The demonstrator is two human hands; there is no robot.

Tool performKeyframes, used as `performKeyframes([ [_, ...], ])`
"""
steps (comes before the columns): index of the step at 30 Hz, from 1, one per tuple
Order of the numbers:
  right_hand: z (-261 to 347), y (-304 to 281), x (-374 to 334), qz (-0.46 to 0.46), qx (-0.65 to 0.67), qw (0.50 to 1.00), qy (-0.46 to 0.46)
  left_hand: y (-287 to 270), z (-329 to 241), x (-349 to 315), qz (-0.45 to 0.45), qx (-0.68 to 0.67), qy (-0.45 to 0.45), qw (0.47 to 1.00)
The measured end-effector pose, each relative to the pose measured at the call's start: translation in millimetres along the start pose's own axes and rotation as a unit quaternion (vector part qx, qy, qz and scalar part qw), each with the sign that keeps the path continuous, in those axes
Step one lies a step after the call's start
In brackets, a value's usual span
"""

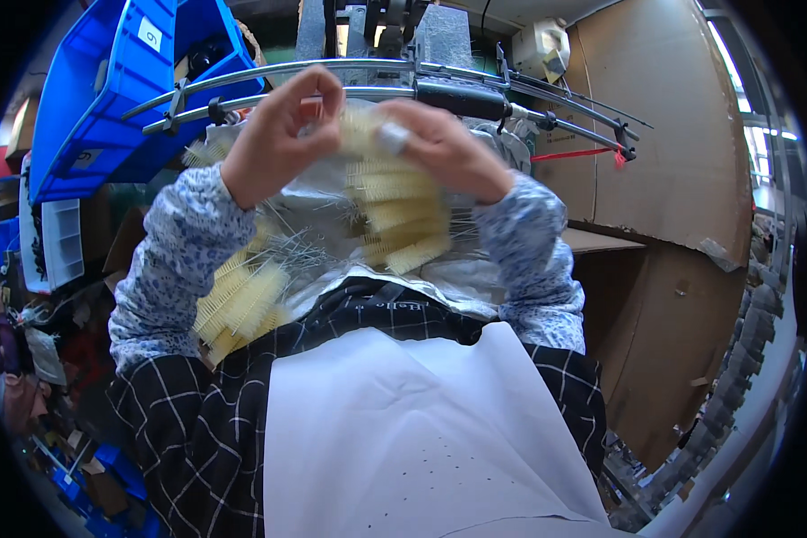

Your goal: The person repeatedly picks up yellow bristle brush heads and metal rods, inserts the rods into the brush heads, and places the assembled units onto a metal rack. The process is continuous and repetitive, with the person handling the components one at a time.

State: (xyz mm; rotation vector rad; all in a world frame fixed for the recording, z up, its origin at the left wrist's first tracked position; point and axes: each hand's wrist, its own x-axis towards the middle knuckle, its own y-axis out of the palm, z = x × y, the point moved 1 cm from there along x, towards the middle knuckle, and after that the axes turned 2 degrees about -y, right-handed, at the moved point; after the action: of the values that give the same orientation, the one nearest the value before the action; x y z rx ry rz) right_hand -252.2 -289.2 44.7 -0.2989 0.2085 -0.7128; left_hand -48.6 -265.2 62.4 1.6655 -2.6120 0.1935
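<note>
My left hand is raised in front of the metal rails, its fingers curled and pinched. Something small and reddish shows between its thumb and forefinger, too little to name. My right hand, smeared by motion, closes on a blurred pale yellow toothed strip between both hands. A white wrap covers its thumb. Just below hangs or lies a stack of similar yellow toothed strips; I cannot tell which. More strips lie by my left forearm, beside a loose heap of thin metal pins.
Two curved metal rails with a black roller cross ahead of my hands. Blue bins stand at the left, a large cardboard sheet at the right. Pale cloth spreads under the strips; a red ribbon hangs from the rail.
</note>
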Motion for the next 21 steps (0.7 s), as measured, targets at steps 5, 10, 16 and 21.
performKeyframes([
  [5, -37, -32, 15, -0.189, -0.188, 0.964, 0.028, -38, 8, -35, 0.029, 0.191, -0.087, 0.977],
  [10, -84, -89, 35, -0.292, -0.546, 0.773, 0.142, -87, 67, -58, 0.189, 0.594, -0.244, 0.743],
  [16, -98, -94, 56, -0.281, -0.527, 0.785, 0.165, -92, 78, -60, 0.213, 0.707, -0.281, 0.613],
  [21, -109, -99, 58, -0.273, -0.508, 0.805, 0.140, -103, 73, -58, 0.225, 0.681, -0.313, 0.622],
])
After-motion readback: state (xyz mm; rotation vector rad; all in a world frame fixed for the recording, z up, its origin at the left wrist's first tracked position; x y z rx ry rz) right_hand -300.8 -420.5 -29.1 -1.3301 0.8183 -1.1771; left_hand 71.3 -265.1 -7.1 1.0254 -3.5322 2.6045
